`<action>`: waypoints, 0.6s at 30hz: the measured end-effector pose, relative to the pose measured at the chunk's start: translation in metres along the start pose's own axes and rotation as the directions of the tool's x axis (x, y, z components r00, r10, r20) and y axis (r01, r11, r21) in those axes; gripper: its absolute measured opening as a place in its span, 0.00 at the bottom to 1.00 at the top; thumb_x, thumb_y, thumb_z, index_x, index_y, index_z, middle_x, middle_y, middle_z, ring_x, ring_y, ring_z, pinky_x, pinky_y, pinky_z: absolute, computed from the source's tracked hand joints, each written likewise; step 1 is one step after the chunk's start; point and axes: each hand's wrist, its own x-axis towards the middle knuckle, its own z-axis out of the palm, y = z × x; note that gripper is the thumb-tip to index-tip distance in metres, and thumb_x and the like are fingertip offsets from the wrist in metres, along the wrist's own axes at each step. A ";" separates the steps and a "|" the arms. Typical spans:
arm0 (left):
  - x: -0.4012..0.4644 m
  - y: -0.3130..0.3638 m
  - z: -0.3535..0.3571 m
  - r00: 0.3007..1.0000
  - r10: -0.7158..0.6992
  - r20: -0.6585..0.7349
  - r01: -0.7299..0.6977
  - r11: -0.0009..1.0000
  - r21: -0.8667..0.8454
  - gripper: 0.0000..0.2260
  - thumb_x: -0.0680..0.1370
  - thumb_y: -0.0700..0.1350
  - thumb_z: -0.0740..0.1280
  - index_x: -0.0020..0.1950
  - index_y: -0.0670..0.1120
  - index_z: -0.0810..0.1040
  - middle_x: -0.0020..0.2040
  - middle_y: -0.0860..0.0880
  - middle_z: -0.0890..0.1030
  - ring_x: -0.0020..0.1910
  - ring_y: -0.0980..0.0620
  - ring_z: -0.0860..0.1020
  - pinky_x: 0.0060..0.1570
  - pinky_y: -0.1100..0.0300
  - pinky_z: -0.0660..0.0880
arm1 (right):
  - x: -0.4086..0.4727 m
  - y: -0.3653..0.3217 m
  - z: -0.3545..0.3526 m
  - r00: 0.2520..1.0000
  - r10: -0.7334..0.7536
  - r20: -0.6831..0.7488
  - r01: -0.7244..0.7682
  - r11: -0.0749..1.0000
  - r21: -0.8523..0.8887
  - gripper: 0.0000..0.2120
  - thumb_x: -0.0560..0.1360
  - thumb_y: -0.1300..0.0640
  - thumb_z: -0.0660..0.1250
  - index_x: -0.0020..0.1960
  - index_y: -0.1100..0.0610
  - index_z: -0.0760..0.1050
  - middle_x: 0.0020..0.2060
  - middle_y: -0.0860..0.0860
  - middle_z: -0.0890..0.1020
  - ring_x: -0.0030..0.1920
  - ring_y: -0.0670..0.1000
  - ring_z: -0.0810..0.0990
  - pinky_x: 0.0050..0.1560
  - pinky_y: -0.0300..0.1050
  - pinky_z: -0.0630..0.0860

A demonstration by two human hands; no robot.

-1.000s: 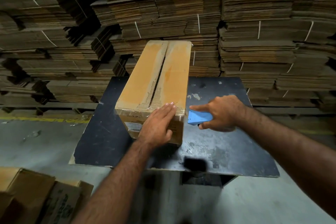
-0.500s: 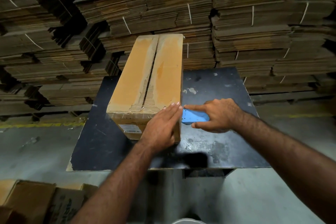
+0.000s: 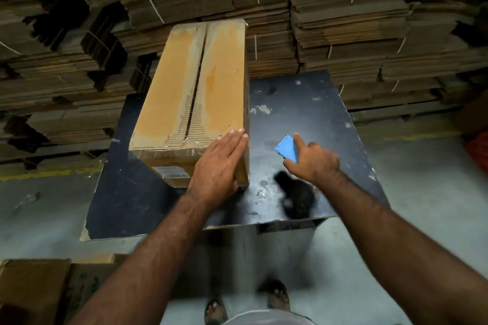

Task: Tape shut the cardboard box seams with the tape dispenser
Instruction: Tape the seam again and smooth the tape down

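A long cardboard box lies on a black table, its top flaps meeting in a centre seam that still gapes. Clear tape runs across its near end. My left hand lies flat with fingers together on the box's near right corner. My right hand hovers over the table to the right of the box, pinching a flat blue tool. No tape roll shows on that blue piece, and the hand is blurred by motion.
Bundled stacks of flattened cardboard wall off the far side. More flattened boxes lie on the grey floor at the bottom left. My sandalled feet stand below the table's near edge. An orange thing sits at the right edge.
My right hand has pulled the blue tool away from the box's right edge, out over the table. My left hand stays on the near right corner. The view has tilted downward.
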 end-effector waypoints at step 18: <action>0.004 0.009 -0.008 0.995 -0.100 0.005 0.100 0.987 -0.123 0.41 0.74 0.40 0.69 0.83 0.49 0.52 0.83 0.52 0.49 0.81 0.55 0.47 0.78 0.58 0.39 | -0.015 -0.012 0.027 0.975 0.209 0.080 -0.218 0.965 0.145 0.24 0.74 0.53 0.65 0.68 0.58 0.69 0.63 0.56 0.76 0.62 0.59 0.75 0.56 0.50 0.74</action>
